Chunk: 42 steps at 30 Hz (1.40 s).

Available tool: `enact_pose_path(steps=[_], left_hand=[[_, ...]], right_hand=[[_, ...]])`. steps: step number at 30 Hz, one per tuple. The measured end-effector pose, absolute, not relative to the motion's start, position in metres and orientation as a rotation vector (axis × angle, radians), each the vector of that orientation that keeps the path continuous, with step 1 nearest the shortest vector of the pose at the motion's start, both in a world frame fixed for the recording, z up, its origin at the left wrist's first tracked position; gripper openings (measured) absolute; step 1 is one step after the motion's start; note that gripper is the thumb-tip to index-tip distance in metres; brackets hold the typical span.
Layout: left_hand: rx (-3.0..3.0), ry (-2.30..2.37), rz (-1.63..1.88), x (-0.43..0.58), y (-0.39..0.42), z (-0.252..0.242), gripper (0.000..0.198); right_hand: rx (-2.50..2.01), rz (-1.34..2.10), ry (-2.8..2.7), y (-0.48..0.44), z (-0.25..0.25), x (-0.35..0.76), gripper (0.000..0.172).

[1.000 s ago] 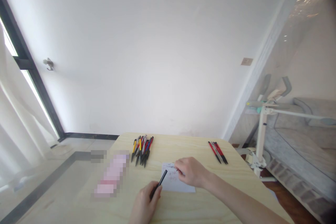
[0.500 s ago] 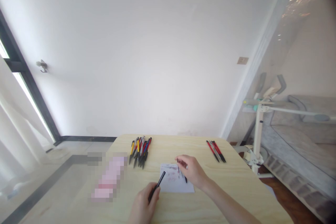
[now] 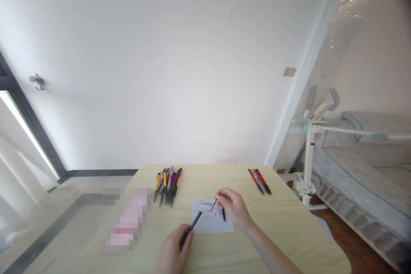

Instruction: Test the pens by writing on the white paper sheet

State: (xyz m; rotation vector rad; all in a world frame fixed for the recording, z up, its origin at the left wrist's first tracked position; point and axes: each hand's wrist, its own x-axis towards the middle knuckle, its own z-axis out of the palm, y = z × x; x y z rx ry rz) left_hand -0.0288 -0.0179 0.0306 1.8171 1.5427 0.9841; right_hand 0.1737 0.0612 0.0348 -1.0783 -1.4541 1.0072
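My left hand [image 3: 173, 251] is closed round a black pen barrel [image 3: 190, 229] that points up and right toward a small white paper [image 3: 210, 226] with red scribbles on the wooden table [image 3: 289, 231]. My right hand [image 3: 233, 206] rests over the paper's right part, pinching a thin pen refill [image 3: 214, 204] whose tip slants down to the paper. A small black piece [image 3: 223, 214] sticks out under the right hand's fingers.
A bunch of several pens [image 3: 167, 182], yellow, red, blue and black, lies at the table's far left. Three red and black pens [image 3: 259, 181] lie at the far right. A blurred pink strip [image 3: 126, 222] lies left. A white stand [image 3: 308, 154] and grey sofa [image 3: 369, 158] are right of the table.
The view has shifted a little. My right hand has lifted its fingers off the paper and now shows the thin refill pinched in them. The left hand holds the black barrel as before.
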Motion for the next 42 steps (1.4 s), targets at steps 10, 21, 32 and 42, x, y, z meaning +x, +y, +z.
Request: enact_pose_path(steps=[10,21,32,42], left_hand=[[1.828,1.545,1.039,-0.029,-0.017,0.027,0.026],[1.806,1.515,1.058,-0.03,-0.017,0.026,0.029],[1.838,1.503,1.013,-0.035,-0.013,0.016,0.024],[1.854,1.502,0.976,-0.036,-0.013,0.012,0.021]], right_hand=[[-1.024,1.026,-1.194,0.054,0.043,0.171,0.035],[-0.968,1.052,-1.153,0.051,0.047,0.16,0.03],[-0.958,1.088,-1.17,0.049,0.044,0.153,0.027],[-0.953,1.157,-1.182,0.05,0.036,0.147,0.024]])
